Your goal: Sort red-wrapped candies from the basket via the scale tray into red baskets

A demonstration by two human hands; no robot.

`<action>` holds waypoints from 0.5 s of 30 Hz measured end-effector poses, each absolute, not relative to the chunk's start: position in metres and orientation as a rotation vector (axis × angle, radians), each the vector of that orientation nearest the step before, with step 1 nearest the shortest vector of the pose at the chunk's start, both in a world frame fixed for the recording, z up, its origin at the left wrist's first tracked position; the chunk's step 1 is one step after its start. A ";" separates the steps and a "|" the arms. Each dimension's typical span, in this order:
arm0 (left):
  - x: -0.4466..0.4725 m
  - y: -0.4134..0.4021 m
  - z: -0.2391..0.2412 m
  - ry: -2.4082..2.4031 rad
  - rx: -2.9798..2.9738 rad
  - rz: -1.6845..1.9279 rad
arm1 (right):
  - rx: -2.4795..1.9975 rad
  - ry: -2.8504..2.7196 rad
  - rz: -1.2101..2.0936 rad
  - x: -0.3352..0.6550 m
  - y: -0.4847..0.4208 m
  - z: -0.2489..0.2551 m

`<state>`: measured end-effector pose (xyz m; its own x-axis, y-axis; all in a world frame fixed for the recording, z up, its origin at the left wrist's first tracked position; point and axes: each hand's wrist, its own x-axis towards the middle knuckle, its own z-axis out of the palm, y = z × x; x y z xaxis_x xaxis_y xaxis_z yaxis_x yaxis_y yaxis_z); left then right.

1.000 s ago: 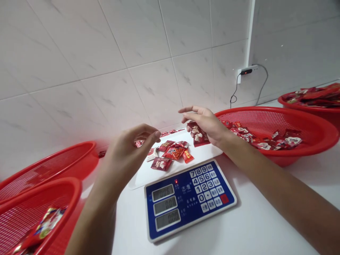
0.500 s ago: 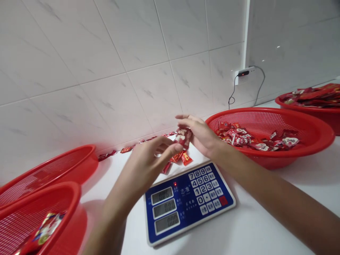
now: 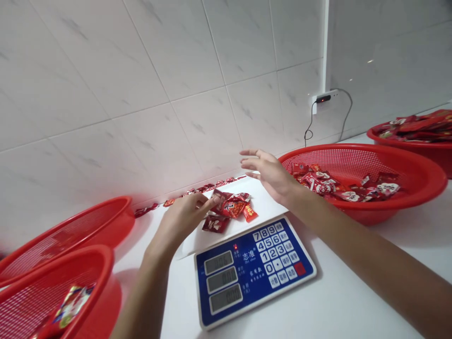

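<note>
My left hand [image 3: 183, 215] reaches over the white platform [image 3: 264, 203] of a blue-faced electronic scale [image 3: 254, 268]. Its thumb and forefinger are pinched on a dark red sweet packet [image 3: 221, 194] at the edge of a small pile of red packets [image 3: 235, 208] lying on the platform. My right hand [image 3: 269, 170] hovers above the platform's right end with its fingers stretched out and nothing in it. Just to its right is a big red mesh basket [image 3: 356, 149] holding several red and white packets [image 3: 339, 184].
A second filled red basket [image 3: 416, 134] stands at the far right. Two more red baskets [image 3: 70, 230] [image 3: 49, 287] sit at the left, the nearer with a few packets. Loose packets [image 3: 197, 190] line the tiled wall. A charger [image 3: 323, 98] with a cable hangs from a socket.
The packet went from my right hand to my left. My left hand then lowered it to the pile on the scale, and my right hand opened and drew back right.
</note>
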<state>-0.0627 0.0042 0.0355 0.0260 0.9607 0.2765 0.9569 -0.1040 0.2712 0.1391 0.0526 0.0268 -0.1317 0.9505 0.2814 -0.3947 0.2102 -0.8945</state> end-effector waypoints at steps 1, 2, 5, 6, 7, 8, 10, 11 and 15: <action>-0.066 0.002 0.038 2.117 2.232 0.654 | -0.645 -1.150 1.293 0.140 0.052 0.028; -0.069 -0.001 0.042 2.132 2.206 0.736 | -0.641 -1.145 1.275 0.141 0.051 0.029; -0.072 -0.014 0.057 2.131 2.100 1.109 | -0.610 -1.151 1.242 0.143 0.050 0.031; -0.070 -0.019 0.061 2.101 2.090 1.194 | -0.606 -1.158 1.243 0.143 0.050 0.032; -0.068 -0.023 0.064 2.062 2.093 1.248 | -0.607 -1.165 1.246 0.143 0.050 0.032; -0.065 -0.026 0.065 2.032 2.097 1.279 | -0.612 -1.171 1.249 0.142 0.050 0.032; -0.060 -0.030 0.066 1.997 2.104 1.286 | -0.626 -1.178 1.254 0.142 0.050 0.031; -0.057 -0.030 0.066 1.989 2.107 1.277 | -0.632 -1.181 1.255 0.142 0.050 0.030; -0.053 -0.028 0.063 1.973 2.145 1.215 | -0.643 -1.201 1.261 0.140 0.050 0.029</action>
